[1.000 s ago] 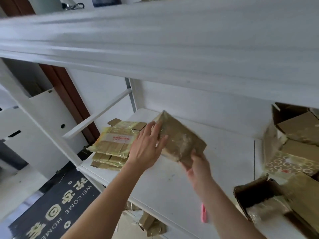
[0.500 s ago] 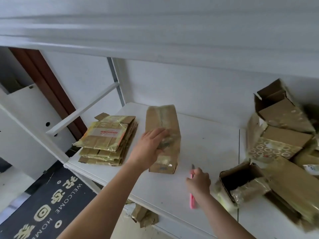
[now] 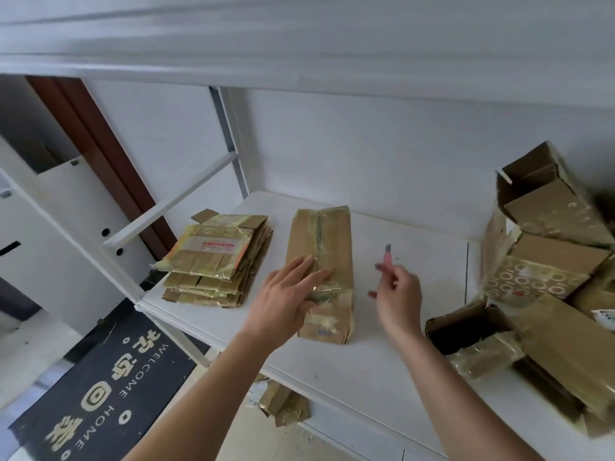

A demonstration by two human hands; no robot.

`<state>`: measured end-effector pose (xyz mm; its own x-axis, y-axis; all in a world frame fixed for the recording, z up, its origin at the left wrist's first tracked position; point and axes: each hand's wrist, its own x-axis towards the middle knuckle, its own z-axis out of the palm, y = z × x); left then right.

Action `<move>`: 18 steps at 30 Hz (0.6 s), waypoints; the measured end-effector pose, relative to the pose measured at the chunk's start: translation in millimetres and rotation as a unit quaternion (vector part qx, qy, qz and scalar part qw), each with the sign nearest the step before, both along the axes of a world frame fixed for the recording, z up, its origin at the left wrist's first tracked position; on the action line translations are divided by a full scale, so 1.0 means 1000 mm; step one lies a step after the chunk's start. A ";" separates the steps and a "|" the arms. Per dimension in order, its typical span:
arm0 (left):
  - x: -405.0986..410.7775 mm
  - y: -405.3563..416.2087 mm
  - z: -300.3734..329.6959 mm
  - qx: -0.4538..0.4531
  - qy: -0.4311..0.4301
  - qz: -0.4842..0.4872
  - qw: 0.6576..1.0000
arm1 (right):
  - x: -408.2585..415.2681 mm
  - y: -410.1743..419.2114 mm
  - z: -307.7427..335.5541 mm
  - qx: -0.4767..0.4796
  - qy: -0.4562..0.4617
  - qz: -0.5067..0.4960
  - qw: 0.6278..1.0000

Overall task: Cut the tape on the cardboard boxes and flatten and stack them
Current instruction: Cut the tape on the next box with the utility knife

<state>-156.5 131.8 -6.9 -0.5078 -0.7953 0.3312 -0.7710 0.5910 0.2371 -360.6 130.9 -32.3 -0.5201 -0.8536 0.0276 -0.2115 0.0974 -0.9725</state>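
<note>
the left hand [image 3: 286, 294] pressed flat-fingered on the taped box [image 3: 321, 271] mid-shelf [image 3: 382, 377], the right hand [image 3: 396, 294] pinched a pink cutter [image 3: 386, 257] beside it; a slipping blade could nick those fingers.

A white metal shelving unit [image 3: 366, 371] stood against a plain white wall [image 3: 366, 144], with another white shelf [image 3: 299, 38] overhead. A brown door frame [image 3: 100, 154] rose at left. A dark welcome mat [image 3: 109, 390] lay on the pale floor [image 3: 26, 361].
</note>
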 end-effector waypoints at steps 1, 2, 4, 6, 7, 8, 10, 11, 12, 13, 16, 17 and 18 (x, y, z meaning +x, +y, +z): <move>-0.001 0.006 0.002 -0.021 -0.014 -0.003 1.000 | -0.003 -0.005 0.014 -0.032 -0.040 -0.008 0.999; -0.002 0.011 0.002 -0.043 -0.026 -0.008 0.999 | -0.006 -0.010 0.027 -0.055 -0.086 -0.010 0.995; -0.003 0.020 0.000 -0.083 -0.027 -0.026 0.996 | -0.012 -0.016 0.048 -0.079 -0.182 0.012 0.980; -0.005 0.024 0.003 -0.063 0.026 -0.040 0.997 | -0.013 -0.019 0.058 -0.085 -0.213 0.055 0.972; -0.006 0.023 0.006 -0.020 0.081 -0.031 0.996 | -0.011 -0.021 0.061 -0.083 -0.193 0.075 0.975; -0.007 0.019 0.009 0.028 0.157 -0.007 0.987 | -0.008 -0.023 0.061 -0.080 -0.159 0.091 0.980; -0.011 0.009 0.014 0.082 0.278 0.070 0.954 | 0.001 -0.023 0.061 -0.086 -0.114 0.117 0.983; -0.013 0.002 0.014 0.086 0.282 0.125 0.947 | 0.008 -0.021 0.059 -0.094 -0.113 0.133 0.980; -0.016 -0.004 0.013 0.110 0.261 0.176 0.943 | 0.014 -0.019 0.057 -0.103 -0.118 0.148 0.977; -0.020 -0.008 0.011 0.170 0.249 0.207 0.931 | 0.019 -0.016 0.054 -0.112 -0.126 0.158 0.973; -0.035 -0.006 0.007 0.353 0.337 0.189 0.852 | 0.021 -0.010 0.044 -0.138 -0.094 0.157 0.973; -0.040 -0.002 0.004 0.356 0.347 0.188 0.847 | 0.017 -0.010 0.045 -0.141 -0.070 0.160 0.974; -0.045 0.002 0.001 0.337 0.336 0.195 0.857 | 0.013 -0.011 0.046 -0.142 -0.057 0.166 0.974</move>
<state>-201.5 134.2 -5.9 -0.0338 -0.9868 -0.1581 -0.4348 -0.1279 0.8914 -347.8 119.8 13.6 -0.2293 -0.9419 0.2454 -0.0737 -0.2346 -0.9693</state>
